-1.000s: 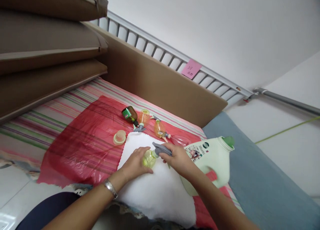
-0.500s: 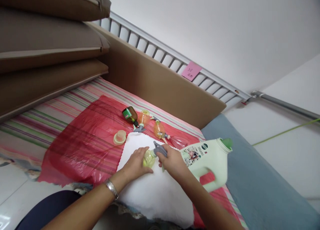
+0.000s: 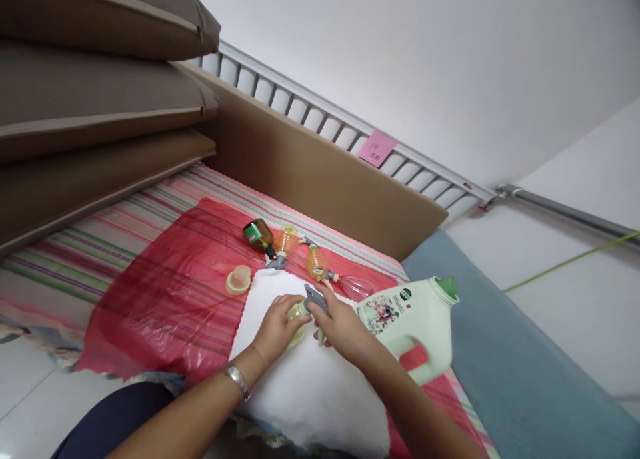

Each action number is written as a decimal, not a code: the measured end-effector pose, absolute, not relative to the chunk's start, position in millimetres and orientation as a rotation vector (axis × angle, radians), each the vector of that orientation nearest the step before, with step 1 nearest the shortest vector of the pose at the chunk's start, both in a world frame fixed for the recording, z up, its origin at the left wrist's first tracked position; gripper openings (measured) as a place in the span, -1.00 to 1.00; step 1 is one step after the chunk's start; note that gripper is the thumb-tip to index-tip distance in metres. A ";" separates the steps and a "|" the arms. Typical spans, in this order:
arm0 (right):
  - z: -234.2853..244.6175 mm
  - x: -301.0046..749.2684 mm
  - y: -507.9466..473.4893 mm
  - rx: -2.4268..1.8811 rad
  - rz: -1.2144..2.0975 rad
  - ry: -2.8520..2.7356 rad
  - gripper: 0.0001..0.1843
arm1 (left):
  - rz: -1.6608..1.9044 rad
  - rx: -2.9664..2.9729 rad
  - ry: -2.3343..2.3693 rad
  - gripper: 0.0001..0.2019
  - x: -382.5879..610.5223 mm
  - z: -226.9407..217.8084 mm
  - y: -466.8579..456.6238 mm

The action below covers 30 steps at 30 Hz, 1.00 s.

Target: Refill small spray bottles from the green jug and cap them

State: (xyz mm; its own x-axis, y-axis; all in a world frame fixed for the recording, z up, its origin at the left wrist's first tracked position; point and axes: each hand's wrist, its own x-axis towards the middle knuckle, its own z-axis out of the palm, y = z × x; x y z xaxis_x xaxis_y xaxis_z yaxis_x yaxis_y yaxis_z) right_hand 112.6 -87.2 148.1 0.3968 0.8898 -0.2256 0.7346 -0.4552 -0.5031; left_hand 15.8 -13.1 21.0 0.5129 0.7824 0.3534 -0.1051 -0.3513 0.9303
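Over a white cloth [image 3: 320,392], both my hands are on a small clear spray bottle [image 3: 299,339] with yellowish liquid. My left hand [image 3: 274,322] is closed round the bottle near its neck, covering part of it. Gripped in my right hand [image 3: 341,322] is the grey spray trigger head [image 3: 317,298], whose pale lever points down. Whether the head is screwed tight cannot be seen. Beside my right wrist lies a large pale green jug [image 3: 435,326] with a green spout, tilted on its side.
Beyond the cloth lie a brown bottle [image 3: 257,235], two amber spray bottles [image 3: 287,238] and a clear pinkish bottle [image 3: 356,286]. A pale cap [image 3: 239,280] rests left on red plastic sheeting [image 3: 165,299]. Stacked cushions [image 3: 100,86] rise at left; a brown board [image 3: 310,166] stands behind.
My left hand has shifted from the bottle's body up to its neck, fingers now nearer the trigger head. My right hand stays on the head. The view has tilted slightly.
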 end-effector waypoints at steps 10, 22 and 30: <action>168.5 166.8 -102.3 -1.688 0.153 -2.672 -0.24 | 1.003 1.717 0.575 -0.72 14.9 13.1 -10.7; 177.7 153.6 -69.2 -1.622 0.143 -2.851 -0.70 | 0.942 1.835 0.465 -0.70 11.8 13.7 -9.4; 175.2 135.4 -59.4 -2.017 0.068 -2.715 -0.80 | 0.954 1.780 0.501 -0.73 13.2 12.3 -14.0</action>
State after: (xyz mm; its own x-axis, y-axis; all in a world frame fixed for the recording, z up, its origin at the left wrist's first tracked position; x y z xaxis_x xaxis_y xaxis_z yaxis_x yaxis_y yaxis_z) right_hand 135.4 -59.4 175.2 -0.2701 0.9385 -0.2153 0.9481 0.2982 0.1107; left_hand 13.2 -14.0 12.3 0.6010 0.7068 0.3731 -0.0931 -0.4017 0.9110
